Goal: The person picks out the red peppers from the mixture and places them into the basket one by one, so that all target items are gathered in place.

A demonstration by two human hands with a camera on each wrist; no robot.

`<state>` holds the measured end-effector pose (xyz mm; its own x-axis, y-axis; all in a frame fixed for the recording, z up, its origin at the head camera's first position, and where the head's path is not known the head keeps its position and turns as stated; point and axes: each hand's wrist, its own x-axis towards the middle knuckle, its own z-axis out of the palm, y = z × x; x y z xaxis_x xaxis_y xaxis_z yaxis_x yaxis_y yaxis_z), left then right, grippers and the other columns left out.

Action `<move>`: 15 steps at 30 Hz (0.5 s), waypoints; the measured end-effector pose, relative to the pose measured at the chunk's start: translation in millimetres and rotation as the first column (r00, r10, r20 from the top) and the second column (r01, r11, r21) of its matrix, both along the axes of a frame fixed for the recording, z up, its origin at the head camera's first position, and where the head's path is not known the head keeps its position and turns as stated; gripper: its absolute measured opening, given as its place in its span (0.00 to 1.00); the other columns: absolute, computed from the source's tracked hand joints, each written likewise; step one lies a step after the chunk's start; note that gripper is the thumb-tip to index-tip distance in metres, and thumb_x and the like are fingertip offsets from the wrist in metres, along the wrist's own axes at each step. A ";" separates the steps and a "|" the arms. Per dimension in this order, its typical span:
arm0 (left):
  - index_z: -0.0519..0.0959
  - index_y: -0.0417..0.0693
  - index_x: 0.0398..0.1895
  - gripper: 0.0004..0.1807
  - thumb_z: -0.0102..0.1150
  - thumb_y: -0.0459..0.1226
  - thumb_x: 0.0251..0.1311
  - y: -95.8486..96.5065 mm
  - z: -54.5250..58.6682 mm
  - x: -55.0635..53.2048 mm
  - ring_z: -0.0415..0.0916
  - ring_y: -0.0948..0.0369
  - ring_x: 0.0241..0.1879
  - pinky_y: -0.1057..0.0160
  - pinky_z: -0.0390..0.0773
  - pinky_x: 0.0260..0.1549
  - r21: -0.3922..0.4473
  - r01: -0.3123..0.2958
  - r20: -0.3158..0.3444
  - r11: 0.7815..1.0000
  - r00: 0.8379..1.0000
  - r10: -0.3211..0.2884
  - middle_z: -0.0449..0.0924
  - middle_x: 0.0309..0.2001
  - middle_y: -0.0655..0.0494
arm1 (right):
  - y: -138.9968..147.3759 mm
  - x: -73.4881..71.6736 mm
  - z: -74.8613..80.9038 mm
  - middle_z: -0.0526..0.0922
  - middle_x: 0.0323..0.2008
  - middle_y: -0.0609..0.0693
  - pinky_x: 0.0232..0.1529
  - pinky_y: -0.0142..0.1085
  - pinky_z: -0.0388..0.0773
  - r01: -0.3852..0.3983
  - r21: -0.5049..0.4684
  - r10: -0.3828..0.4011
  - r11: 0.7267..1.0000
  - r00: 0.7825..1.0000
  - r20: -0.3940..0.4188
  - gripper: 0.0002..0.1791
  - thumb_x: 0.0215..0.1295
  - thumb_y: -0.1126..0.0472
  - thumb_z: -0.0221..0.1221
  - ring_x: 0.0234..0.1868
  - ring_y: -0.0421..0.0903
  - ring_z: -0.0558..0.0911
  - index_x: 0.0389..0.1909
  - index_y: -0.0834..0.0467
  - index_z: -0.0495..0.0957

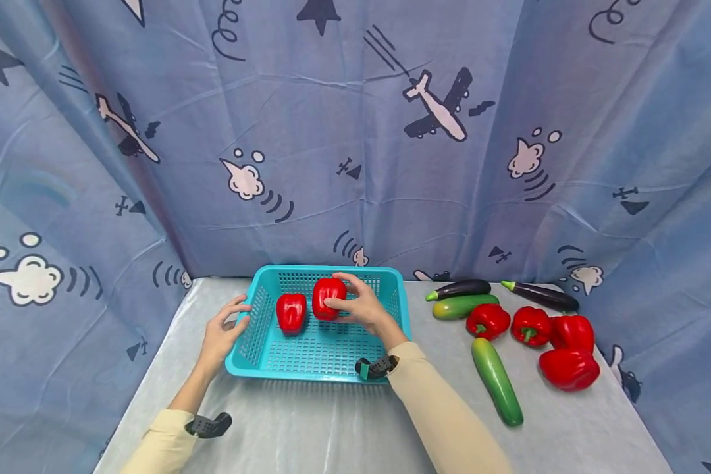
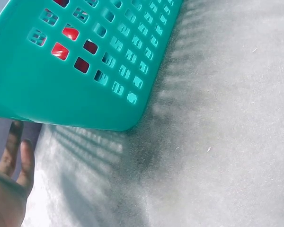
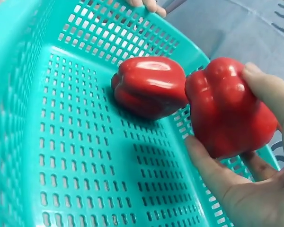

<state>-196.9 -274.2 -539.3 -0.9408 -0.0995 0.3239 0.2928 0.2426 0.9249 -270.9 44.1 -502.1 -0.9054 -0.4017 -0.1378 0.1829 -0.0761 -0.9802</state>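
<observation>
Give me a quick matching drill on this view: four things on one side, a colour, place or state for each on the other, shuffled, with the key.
Things
1. Left hand
2. Basket
3. Right hand
4. Curtain

Descriptions
A. Gripping a red pepper
B. Blue, printed with planes
C. At the basket's left rim
D. Turquoise, full of small holes

Pairs: 1-C, 2-D, 3-A, 4-B
</observation>
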 end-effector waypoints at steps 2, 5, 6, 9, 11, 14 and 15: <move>0.78 0.23 0.53 0.13 0.59 0.21 0.67 -2.3 -5.2 -2.4 0.63 0.39 0.67 0.72 0.73 0.49 -0.005 0.002 0.004 1.000 1.000 -0.002 0.65 0.69 0.29 | -0.2 -0.9 -2.3 0.62 0.68 0.64 0.48 0.60 0.79 -0.001 0.019 0.001 1.000 1.000 0.007 0.40 0.62 0.66 0.71 0.62 0.67 0.72 0.74 0.52 0.66; 0.78 0.23 0.53 0.13 0.59 0.22 0.67 -3.7 -7.0 -3.1 0.64 0.41 0.67 0.71 0.74 0.49 0.000 0.012 0.002 1.000 1.000 -0.012 0.65 0.69 0.30 | -1.2 -2.5 -6.7 0.63 0.68 0.64 0.47 0.57 0.81 -0.015 0.057 0.014 0.998 1.000 0.012 0.44 0.60 0.67 0.73 0.62 0.66 0.72 0.75 0.53 0.64; 0.78 0.24 0.53 0.13 0.59 0.22 0.67 -3.9 -6.8 -3.0 0.64 0.41 0.67 0.71 0.74 0.49 0.005 0.017 0.001 1.000 1.000 -0.017 0.65 0.69 0.30 | -1.7 -2.7 -8.1 0.63 0.68 0.64 0.47 0.57 0.81 -0.019 0.070 0.019 0.997 1.000 0.014 0.44 0.59 0.67 0.73 0.62 0.66 0.72 0.75 0.53 0.63; 0.78 0.23 0.52 0.13 0.59 0.22 0.67 1.3 8.2 3.2 0.63 0.39 0.67 0.70 0.74 0.49 0.003 0.025 0.003 1.000 1.000 -0.025 0.65 0.68 0.29 | -3.3 -3.6 -12.0 0.64 0.67 0.64 0.48 0.57 0.80 -0.025 0.107 0.023 0.994 1.000 0.020 0.46 0.57 0.67 0.75 0.61 0.66 0.72 0.75 0.53 0.64; 0.78 0.22 0.51 0.12 0.59 0.21 0.66 4.5 16.4 6.6 0.63 0.37 0.67 0.69 0.74 0.48 -0.004 0.029 0.000 1.000 1.000 -0.029 0.65 0.68 0.28 | -4.3 -3.5 -13.8 0.65 0.67 0.64 0.49 0.57 0.80 -0.019 0.146 0.018 0.989 1.000 0.009 0.45 0.55 0.65 0.76 0.61 0.65 0.72 0.74 0.53 0.66; 0.77 0.20 0.51 0.12 0.59 0.20 0.66 7.3 22.1 9.5 0.64 0.36 0.65 0.70 0.75 0.47 -0.031 0.029 -0.010 0.999 1.000 -0.030 0.66 0.67 0.27 | -6.3 -4.4 -17.0 0.67 0.66 0.63 0.51 0.55 0.80 -0.021 0.218 0.028 0.976 0.999 -0.029 0.45 0.54 0.62 0.77 0.62 0.63 0.71 0.72 0.52 0.68; 0.77 0.20 0.51 0.12 0.59 0.20 0.66 7.1 21.5 9.4 0.65 0.36 0.65 0.70 0.75 0.47 -0.039 0.028 -0.010 0.999 1.000 -0.029 0.66 0.67 0.28 | -7.1 -4.8 -17.9 0.68 0.66 0.62 0.51 0.54 0.80 -0.021 0.241 0.033 0.970 0.998 -0.045 0.45 0.54 0.60 0.77 0.63 0.62 0.70 0.72 0.52 0.68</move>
<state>-187.6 -267.1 -517.8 -0.9396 -0.0599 0.3371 0.3099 0.2698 0.9117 -275.7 37.0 -520.0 -0.9025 -0.3869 -0.1893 0.1334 0.1669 -0.9769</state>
